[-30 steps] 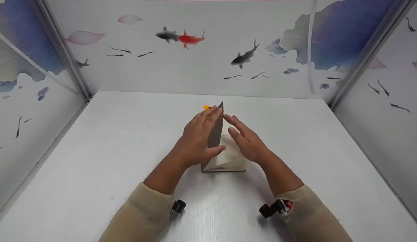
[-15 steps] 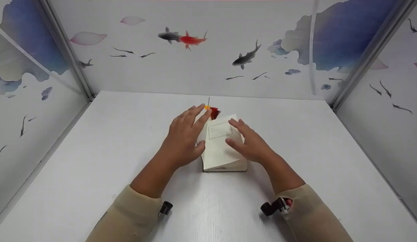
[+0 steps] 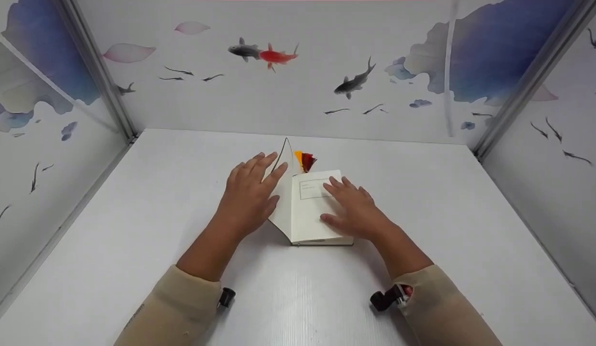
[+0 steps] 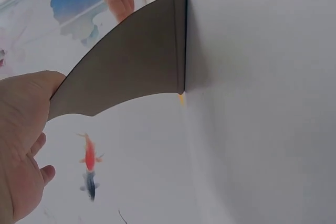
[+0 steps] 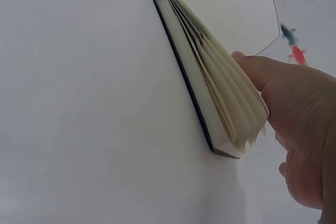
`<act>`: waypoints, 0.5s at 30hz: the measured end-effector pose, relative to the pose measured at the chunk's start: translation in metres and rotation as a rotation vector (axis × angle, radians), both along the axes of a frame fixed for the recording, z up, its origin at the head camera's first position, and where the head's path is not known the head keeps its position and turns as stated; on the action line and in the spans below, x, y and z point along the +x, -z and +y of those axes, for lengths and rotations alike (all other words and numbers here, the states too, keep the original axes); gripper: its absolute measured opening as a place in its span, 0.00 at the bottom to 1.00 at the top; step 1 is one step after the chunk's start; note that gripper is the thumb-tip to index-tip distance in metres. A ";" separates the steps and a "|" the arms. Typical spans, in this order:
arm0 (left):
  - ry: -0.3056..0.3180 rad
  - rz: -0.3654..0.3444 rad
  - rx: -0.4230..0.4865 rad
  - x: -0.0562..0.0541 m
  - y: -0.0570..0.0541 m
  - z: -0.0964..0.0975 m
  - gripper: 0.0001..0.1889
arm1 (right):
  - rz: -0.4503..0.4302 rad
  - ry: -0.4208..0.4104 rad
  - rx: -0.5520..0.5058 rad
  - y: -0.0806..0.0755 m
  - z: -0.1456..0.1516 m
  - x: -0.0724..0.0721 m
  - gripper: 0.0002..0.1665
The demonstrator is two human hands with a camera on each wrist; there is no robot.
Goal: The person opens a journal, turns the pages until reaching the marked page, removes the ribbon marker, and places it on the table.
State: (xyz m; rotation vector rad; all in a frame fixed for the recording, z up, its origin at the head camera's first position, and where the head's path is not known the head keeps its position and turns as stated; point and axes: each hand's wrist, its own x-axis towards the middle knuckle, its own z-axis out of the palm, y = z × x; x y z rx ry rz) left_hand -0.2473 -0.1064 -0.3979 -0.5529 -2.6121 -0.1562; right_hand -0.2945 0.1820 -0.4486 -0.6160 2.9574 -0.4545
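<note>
The hardcover notebook (image 3: 310, 218) is lying on the white table (image 3: 134, 240), its grey front cover (image 4: 126, 51) leaning up and bowing. The step in hand appears to be opening that cover: the left hand (image 3: 249, 192) is resting spread, extended fingers against its inner face, while the right hand (image 3: 350, 204) is resting loosely spread fingers on the top page. The next move is probably calling for lowering the cover flat. A printed box (image 3: 308, 189) is showing; its lettering is appearing too small to read.
</note>
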 end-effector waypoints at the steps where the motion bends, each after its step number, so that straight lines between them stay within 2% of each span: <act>1: -0.010 -0.004 -0.008 -0.001 0.001 -0.002 0.41 | -0.002 -0.004 0.017 0.001 0.000 0.000 0.51; 7: -0.066 -0.079 -0.045 -0.005 0.008 -0.010 0.35 | -0.019 -0.018 0.106 0.008 -0.002 0.000 0.51; 15: -0.135 -0.296 -0.106 -0.011 0.015 -0.014 0.36 | -0.033 -0.042 0.192 0.013 -0.005 -0.002 0.50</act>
